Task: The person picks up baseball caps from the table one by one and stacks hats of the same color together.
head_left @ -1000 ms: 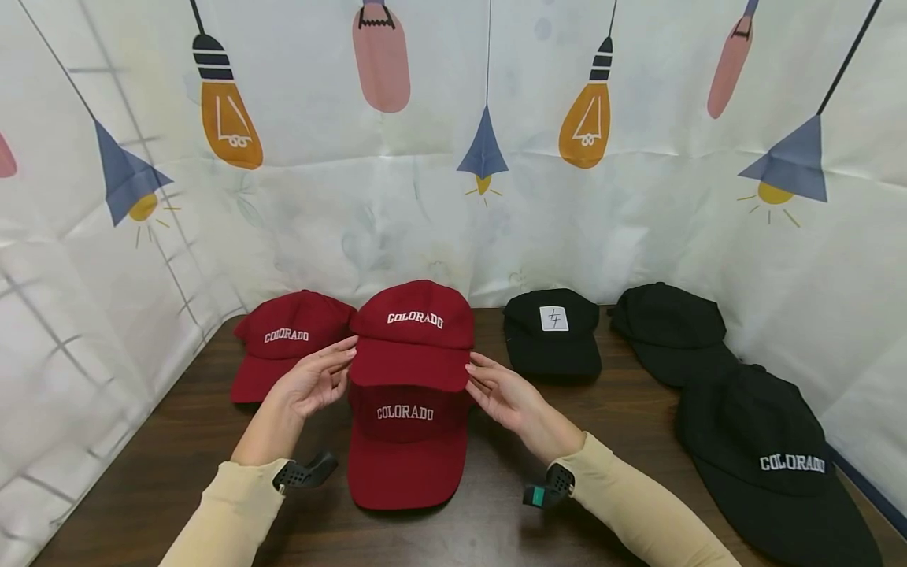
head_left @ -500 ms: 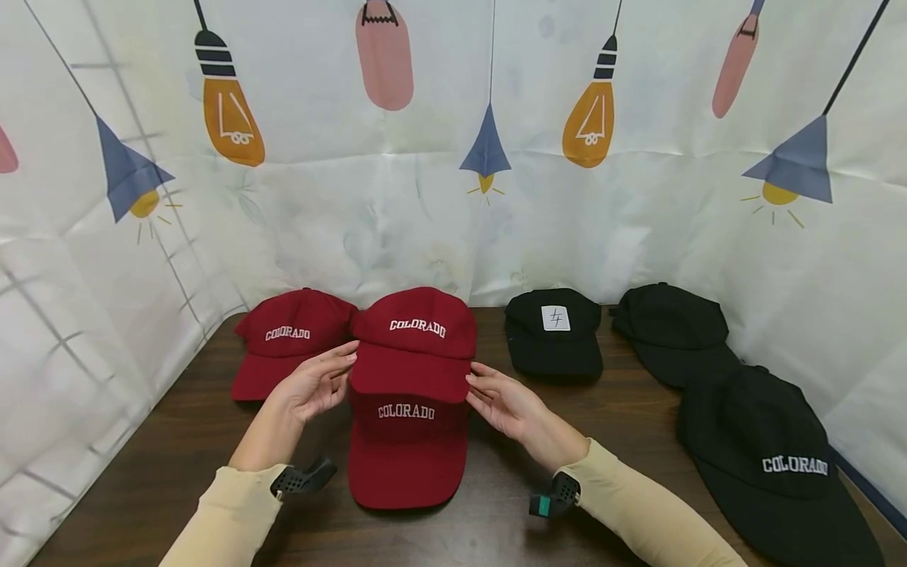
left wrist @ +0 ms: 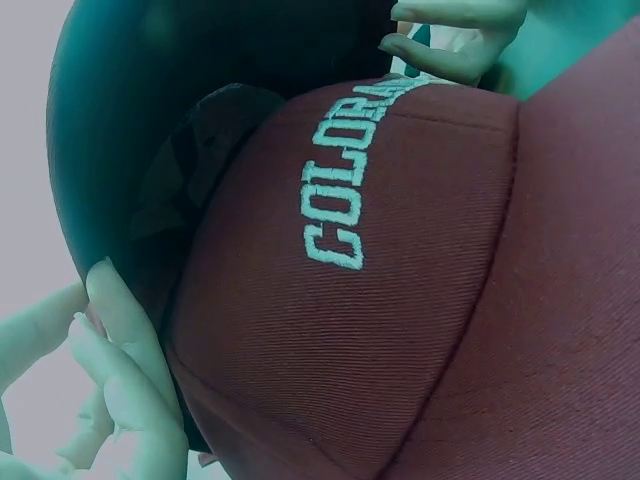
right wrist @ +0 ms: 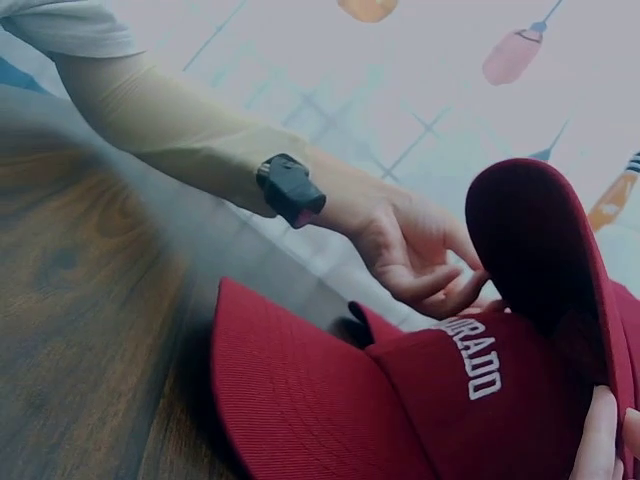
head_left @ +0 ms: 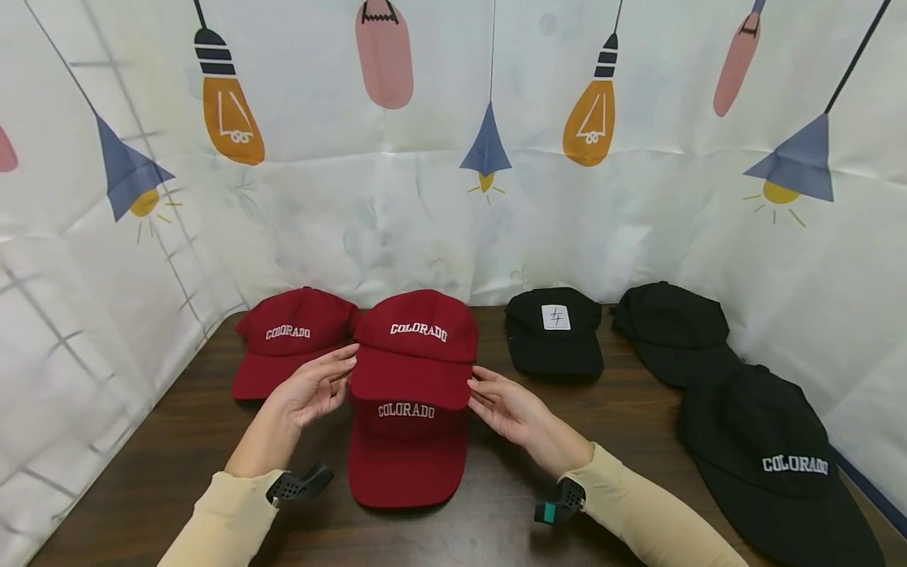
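Note:
Both hands hold a red cap [head_left: 416, 378] lettered COLORADO, one at each side of its brim. My left hand [head_left: 312, 394] pinches the left edge between thumb and fingers. The right edge is pinched by my right hand [head_left: 509, 409]. Below and partly behind it, a second red COLORADO cap [head_left: 407, 465] lies on the table with its brim toward me. In the right wrist view the held cap's brim [right wrist: 535, 225] tilts up over the lower cap's crown [right wrist: 500, 400]. How far the two crowns overlap is hidden.
Another red cap [head_left: 283, 346] sits left, behind my left hand. At the back right are a black cap with a white label [head_left: 553, 339] and a plain black cap [head_left: 669, 327]. A black COLORADO cap [head_left: 761, 441] lies right. A patterned curtain [head_left: 425, 205] borders the wooden table [head_left: 142, 472].
The held red cap has come down over the lower red cap, covering more of its crown. Both hands have moved slightly downward with it. The other caps have stayed put.

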A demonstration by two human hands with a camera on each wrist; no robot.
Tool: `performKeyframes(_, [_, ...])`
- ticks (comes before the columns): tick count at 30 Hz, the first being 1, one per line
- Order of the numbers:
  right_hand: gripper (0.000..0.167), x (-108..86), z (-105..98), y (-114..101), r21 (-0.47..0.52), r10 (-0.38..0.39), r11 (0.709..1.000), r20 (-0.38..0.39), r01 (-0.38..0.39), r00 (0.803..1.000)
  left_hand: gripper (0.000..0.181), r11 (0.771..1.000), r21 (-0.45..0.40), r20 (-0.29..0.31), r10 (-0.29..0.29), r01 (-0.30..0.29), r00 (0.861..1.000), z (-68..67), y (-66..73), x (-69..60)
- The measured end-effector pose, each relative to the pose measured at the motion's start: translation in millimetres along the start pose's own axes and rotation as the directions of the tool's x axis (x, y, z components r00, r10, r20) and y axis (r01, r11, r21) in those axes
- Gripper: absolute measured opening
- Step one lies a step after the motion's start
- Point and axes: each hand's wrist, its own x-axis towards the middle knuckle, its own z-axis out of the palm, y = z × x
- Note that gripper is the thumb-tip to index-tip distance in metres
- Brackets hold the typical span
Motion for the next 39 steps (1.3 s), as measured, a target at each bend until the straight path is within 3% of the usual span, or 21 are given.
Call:
performKeyframes(12, [0.055, -6.1, -3.5, 2.1, -0.082, -0.004, 0.997, 0.021, 0.006, 1.0, 0.029, 0.999, 0.041, 0.028, -0.032, 0.031, 0.999, -4.5, -3.2, -6.1])
performKeyframes(24, [0.056, -7.6, -7.7, 3.5, -0.205, -0.01, 0.979, 0.059, 0.022, 0.998, 0.024, 0.995, 0.094, 0.092, -0.031, 0.022, 0.995, -16.4, -7.8, -10.6])
performKeyframes(34, [0.055, -9.4, -12.3, 4.3, -0.248, 0.002, 0.969, 0.058, 0.012, 0.998, 0.026, 0.991, 0.133, 0.136, -0.048, 0.029, 0.99, -22.4, -12.7, -10.6])
performKeyframes(39, [0.051, -8.9, -15.4, 7.3, -0.275, 0.011, 0.961, 0.063, 0.006, 0.998, 0.025, 0.985, 0.166, 0.124, -0.06, 0.039, 0.99, -23.7, -14.2, -11.5])
